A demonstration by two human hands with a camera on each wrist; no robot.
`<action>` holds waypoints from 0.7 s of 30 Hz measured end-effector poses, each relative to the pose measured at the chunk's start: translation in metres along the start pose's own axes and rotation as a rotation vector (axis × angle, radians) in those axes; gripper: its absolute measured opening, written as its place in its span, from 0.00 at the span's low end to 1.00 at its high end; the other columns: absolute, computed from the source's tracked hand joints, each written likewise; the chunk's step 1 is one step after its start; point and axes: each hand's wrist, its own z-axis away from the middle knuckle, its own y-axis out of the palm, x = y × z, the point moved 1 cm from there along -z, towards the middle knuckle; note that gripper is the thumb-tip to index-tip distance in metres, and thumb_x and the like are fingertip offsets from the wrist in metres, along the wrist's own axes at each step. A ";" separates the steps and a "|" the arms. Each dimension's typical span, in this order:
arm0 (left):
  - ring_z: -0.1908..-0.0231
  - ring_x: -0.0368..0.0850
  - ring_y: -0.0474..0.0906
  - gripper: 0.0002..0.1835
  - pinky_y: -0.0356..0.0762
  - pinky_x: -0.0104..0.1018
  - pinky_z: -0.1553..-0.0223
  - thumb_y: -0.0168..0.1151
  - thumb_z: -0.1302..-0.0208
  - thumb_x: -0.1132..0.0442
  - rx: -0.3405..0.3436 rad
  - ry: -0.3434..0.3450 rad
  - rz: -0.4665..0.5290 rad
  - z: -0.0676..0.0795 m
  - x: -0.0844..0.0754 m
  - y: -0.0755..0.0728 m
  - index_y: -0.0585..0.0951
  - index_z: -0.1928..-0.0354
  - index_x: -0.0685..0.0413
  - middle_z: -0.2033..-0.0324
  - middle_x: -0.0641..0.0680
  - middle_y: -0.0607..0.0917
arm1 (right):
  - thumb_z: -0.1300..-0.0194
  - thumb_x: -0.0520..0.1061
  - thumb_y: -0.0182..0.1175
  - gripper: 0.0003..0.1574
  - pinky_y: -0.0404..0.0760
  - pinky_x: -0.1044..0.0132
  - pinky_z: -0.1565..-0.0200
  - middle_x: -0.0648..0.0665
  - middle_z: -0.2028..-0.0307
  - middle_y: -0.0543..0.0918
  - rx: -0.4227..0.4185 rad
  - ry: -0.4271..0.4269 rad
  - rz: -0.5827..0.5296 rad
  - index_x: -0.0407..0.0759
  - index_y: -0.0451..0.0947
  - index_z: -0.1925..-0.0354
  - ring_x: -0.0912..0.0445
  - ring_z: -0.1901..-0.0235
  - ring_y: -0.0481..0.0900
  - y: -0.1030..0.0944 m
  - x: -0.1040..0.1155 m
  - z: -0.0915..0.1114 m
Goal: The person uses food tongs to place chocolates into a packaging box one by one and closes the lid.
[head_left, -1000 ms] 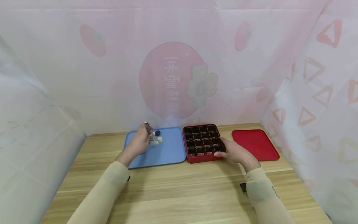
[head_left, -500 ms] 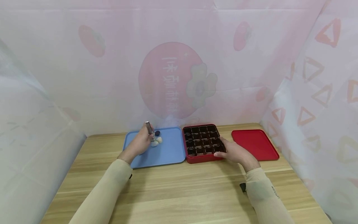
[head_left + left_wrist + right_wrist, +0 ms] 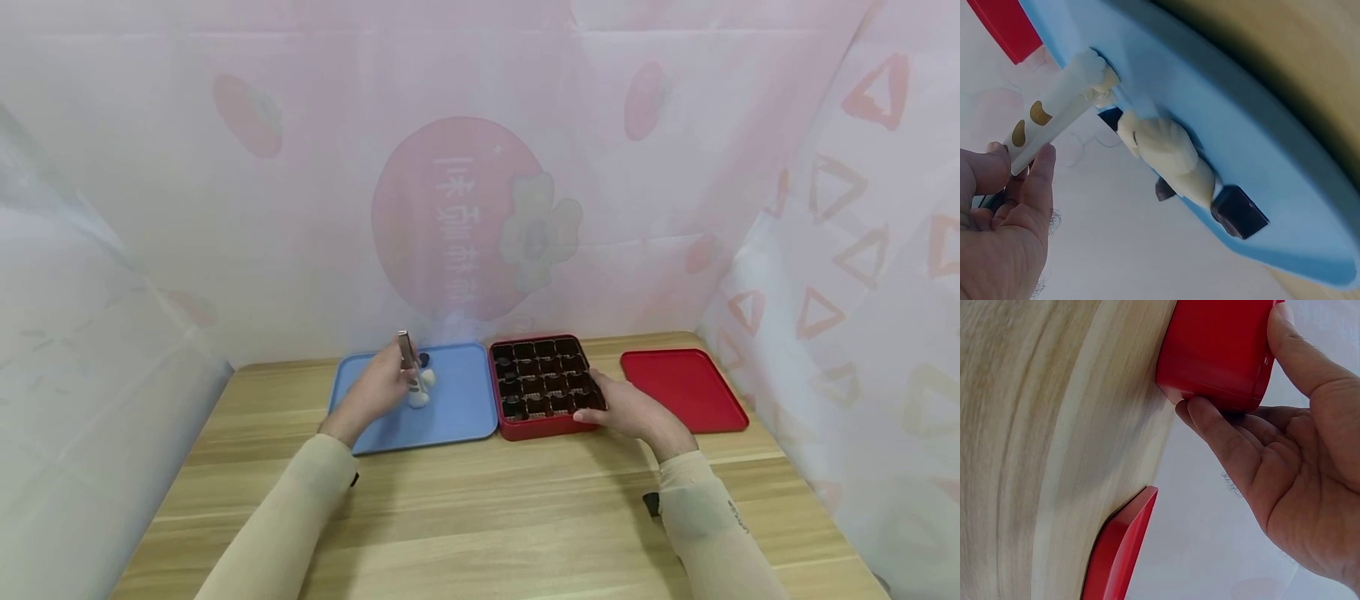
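Observation:
My left hand (image 3: 378, 385) holds a pair of tongs (image 3: 1047, 115) with pale, gold-spotted arms over the blue tray (image 3: 461, 412). In the left wrist view the tongs' tips meet a small cream-coloured piece (image 3: 1105, 87), which they partly hide. Beside it on the tray lie more cream pieces (image 3: 1166, 147) and glossy dark pieces (image 3: 1239, 211), like chocolates. At the right, my right hand (image 3: 630, 406) grips the near right corner of a red box (image 3: 540, 428), thumb at the rim and fingers against the side. Dark brown compartments (image 3: 555, 382) fill the box, several with dark pieces along the left column.
To the right of the box a flat red lid (image 3: 682, 387) lies on the wooden table (image 3: 480, 517). The blue tray stands close against the box's left side. A pale printed curtain (image 3: 315, 250) rises behind the table and along both sides.
My left hand has shifted slightly right and toward me, and the tongs stand more upright. One cream piece at their tips has moved toward me on the tray. The right hand stays put.

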 end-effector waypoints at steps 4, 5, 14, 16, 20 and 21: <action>0.32 0.68 0.89 0.14 0.91 0.66 0.29 0.62 0.14 0.73 -0.015 0.029 0.022 0.003 -0.008 0.004 0.77 0.34 0.62 0.38 0.66 0.90 | 0.19 0.61 0.77 0.68 0.76 0.28 0.15 0.20 0.13 0.68 0.000 -0.004 -0.003 0.25 0.52 0.08 0.27 0.17 0.76 0.000 0.000 0.000; 0.33 0.68 0.89 0.14 0.92 0.64 0.30 0.62 0.14 0.73 -0.021 0.036 0.025 0.003 -0.010 0.005 0.77 0.34 0.61 0.38 0.65 0.90 | 0.19 0.61 0.77 0.68 0.76 0.28 0.15 0.20 0.13 0.69 0.000 -0.004 -0.002 0.25 0.52 0.08 0.27 0.17 0.76 0.000 0.000 0.001; 0.39 0.60 0.90 0.07 0.96 0.50 0.39 0.59 0.12 0.75 -0.043 0.125 0.134 0.010 -0.050 0.006 0.75 0.42 0.60 0.41 0.63 0.88 | 0.19 0.62 0.76 0.68 0.74 0.28 0.14 0.21 0.12 0.66 0.004 0.003 0.000 0.25 0.52 0.08 0.26 0.15 0.72 -0.001 0.001 0.002; 0.41 0.58 0.90 0.08 0.96 0.48 0.40 0.59 0.12 0.74 -0.047 0.129 0.146 0.010 -0.059 0.008 0.75 0.40 0.59 0.41 0.62 0.88 | 0.18 0.61 0.76 0.68 0.74 0.28 0.14 0.21 0.11 0.65 0.006 0.004 -0.002 0.25 0.51 0.08 0.26 0.14 0.71 -0.001 0.002 0.002; 0.43 0.54 0.89 0.09 0.94 0.48 0.41 0.61 0.11 0.72 -0.047 0.136 0.152 0.011 -0.076 0.014 0.76 0.38 0.57 0.42 0.58 0.89 | 0.18 0.61 0.76 0.68 0.74 0.28 0.14 0.20 0.11 0.65 0.008 0.003 -0.004 0.25 0.51 0.08 0.26 0.14 0.71 -0.002 0.002 0.002; 0.43 0.53 0.89 0.09 0.93 0.48 0.41 0.61 0.10 0.71 -0.044 0.138 0.152 0.010 -0.081 0.016 0.76 0.37 0.56 0.42 0.57 0.89 | 0.18 0.61 0.76 0.68 0.74 0.28 0.14 0.20 0.11 0.65 0.009 0.003 -0.004 0.25 0.51 0.08 0.26 0.14 0.71 -0.002 0.002 0.002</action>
